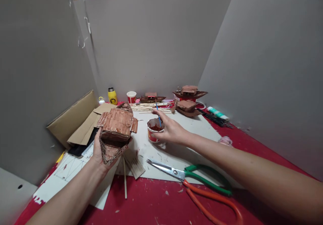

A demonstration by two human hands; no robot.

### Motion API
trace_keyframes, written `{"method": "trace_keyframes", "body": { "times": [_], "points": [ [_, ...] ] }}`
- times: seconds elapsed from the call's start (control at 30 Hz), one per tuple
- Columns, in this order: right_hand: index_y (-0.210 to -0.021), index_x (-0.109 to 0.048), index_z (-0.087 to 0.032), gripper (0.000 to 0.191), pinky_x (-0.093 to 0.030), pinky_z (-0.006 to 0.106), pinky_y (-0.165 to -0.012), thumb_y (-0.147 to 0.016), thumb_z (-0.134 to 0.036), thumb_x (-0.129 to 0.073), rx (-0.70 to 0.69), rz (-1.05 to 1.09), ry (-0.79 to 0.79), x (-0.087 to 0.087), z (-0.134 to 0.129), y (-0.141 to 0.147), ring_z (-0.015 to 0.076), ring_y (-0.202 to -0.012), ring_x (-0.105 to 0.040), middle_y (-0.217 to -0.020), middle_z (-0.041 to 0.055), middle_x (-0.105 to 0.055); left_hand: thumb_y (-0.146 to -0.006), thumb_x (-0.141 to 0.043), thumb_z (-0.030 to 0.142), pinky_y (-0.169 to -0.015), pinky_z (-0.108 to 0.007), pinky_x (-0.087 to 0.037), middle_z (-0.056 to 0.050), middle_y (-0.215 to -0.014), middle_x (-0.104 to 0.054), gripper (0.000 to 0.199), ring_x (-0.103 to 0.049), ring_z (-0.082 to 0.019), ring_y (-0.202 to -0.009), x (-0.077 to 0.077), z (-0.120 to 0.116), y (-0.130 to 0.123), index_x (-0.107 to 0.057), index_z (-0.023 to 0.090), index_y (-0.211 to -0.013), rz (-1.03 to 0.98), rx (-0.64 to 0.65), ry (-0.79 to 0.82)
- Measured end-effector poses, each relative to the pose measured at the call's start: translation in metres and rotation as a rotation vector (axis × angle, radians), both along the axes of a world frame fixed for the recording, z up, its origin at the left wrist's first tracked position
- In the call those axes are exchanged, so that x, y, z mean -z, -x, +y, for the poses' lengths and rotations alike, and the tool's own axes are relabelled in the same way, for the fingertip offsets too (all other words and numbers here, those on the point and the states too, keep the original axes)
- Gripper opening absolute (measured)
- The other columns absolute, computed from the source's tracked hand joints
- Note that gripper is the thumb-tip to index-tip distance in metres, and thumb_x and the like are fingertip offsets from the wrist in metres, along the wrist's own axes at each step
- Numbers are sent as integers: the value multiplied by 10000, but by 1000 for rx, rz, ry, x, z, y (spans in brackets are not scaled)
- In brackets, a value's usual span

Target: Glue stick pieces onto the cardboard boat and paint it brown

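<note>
Model boat (117, 120): in the left hand (97, 154), clamped from beneath by the hull (109, 153). Likely light, stiff, fragile at roof edges (135, 125); any wet paint may be slippery. Grip hull only. Right hand (173, 129): fingers apart at paint cup (150, 134) and brush (159, 120); contact unclear.

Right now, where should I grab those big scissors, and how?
I'd take the scissors by the green handle and orange handle together, just behind the pivot, coming from the near right. Both handle loops lie on that side, while the pointed blades aim away to the left, so you'd stay clear of the tips.
</note>
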State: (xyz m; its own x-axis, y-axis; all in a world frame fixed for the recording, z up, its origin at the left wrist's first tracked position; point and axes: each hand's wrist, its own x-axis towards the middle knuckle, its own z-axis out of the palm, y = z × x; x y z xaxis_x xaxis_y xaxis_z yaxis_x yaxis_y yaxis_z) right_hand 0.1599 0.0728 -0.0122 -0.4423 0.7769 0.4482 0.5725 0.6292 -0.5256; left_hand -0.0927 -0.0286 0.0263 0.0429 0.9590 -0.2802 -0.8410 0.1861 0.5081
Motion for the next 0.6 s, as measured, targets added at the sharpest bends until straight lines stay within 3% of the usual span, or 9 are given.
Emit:
{"method": "trace_keyframes", "body": {
  "times": [0.13, 0.23, 0.3, 0.37, 0.47, 0.6],
  "points": [
    [-1513, -343, -238, 962, -436, 553, -1097, -676, -334, -808, -37, 8, 1, -2, -4, -4, 366, -1378, -486, -1527, 184, -460, -904, -412, 317, -481, -401, -593, -112, -756, -750, 403, -717, -271, -591, 3, 3, 1, -643, 172, -1202, 129, -57, 55],
    [-1510, -356, -225, 963, -438, 538, -1102, -682, -380, -822, -67, 29, -14, -15, -8, -9, 360, -1374, -491, -1533, 194, -452, -909, -406, 336, -458, -395, -581, -110, -733, -748, 406, -712, -277, -568, 0, 3, -2, -658, 173, -1183, 147, -70, 38],
    [-1495, -381, -221, 869, -441, 534, -1101, -744, -398, -782, -64, 83, -50, -29, -14, -15, 339, -1355, -513, -1514, 180, -484, -919, -403, 363, -434, -395, -571, -109, -718, -748, 413, -710, -286, -551, -1, 2, -3, -663, 171, -1176, 159, -75, 33],
    [-1415, -490, -214, 649, -458, 516, -1089, -829, -383, -711, -21, 254, -128, -45, -21, -22, 304, -1275, -589, -1402, 149, -603, -930, -405, 388, -416, -395, -565, -113, -713, -749, 421, -709, -290, -541, -2, 1, -2, -663, 165, -1176, 169, -76, 28],
    [-1181, -668, -224, 354, -544, 465, -972, -928, -463, -601, 56, 485, -147, -65, -30, -31, 263, -1101, -686, -1158, 102, -741, -947, -398, 376, -418, -391, -567, -119, -731, -752, 414, -710, -287, -546, 0, 2, 2, -651, 165, -1197, 142, -71, -13],
    [-975, -727, -192, 528, -581, 342, -673, -916, -667, -506, -1, 558, 18, -79, -35, -34, 195, -755, -708, -867, 96, -773, -954, -386, 367, -474, -403, -593, -126, -785, -758, 409, -721, -284, -612, 10, 6, 10, -628, 174, -1221, 87, -25, -71]
  ]
}}
